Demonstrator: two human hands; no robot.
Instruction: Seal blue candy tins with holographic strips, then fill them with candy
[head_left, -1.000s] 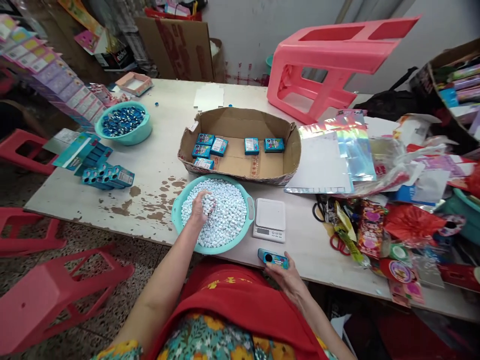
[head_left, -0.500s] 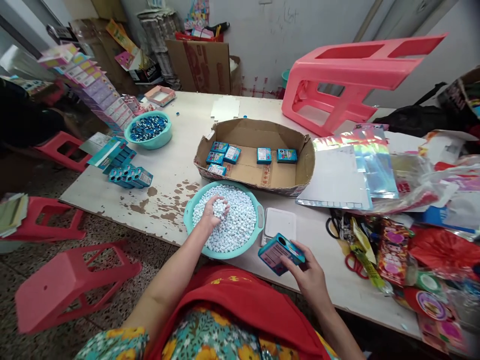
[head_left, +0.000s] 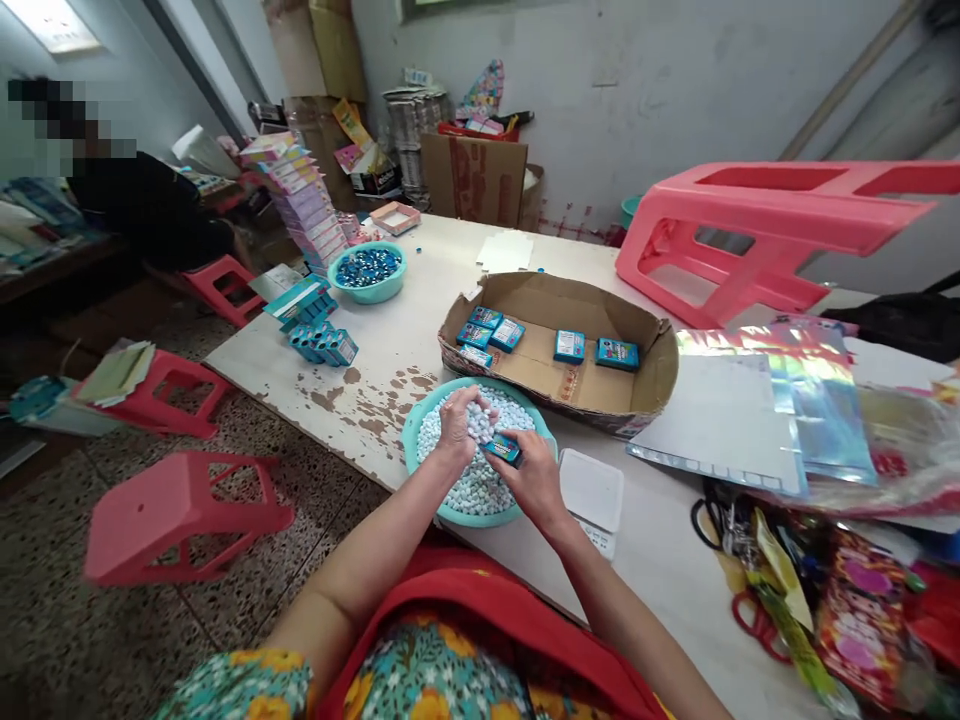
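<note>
My left hand (head_left: 459, 425) is curled around a handful of small white candies (head_left: 480, 424), above a turquoise basin (head_left: 411, 455) full of the same candies. Close against it, my right hand (head_left: 534, 470) grips a small blue printed box (head_left: 502, 449) over the basin's right side. The candies in my left hand are right by the box's upper end; whether any are passing into it I cannot tell. A white scale (head_left: 592, 490) sits on the table just right of the basin.
Behind the basin, a cardboard tray (head_left: 555, 385) holds several blue boxes. At left are a bowl of blue lids (head_left: 369, 270) and more blue boxes (head_left: 324, 343). A pink stool (head_left: 750, 230) lies at the back right; scissors (head_left: 761, 625) lie at right. A person (head_left: 142, 205) sits far left.
My left hand has lifted its candies from the pile. My right hand has brought the blue box leftward from beside the scale to over the basin. The view has turned left.
</note>
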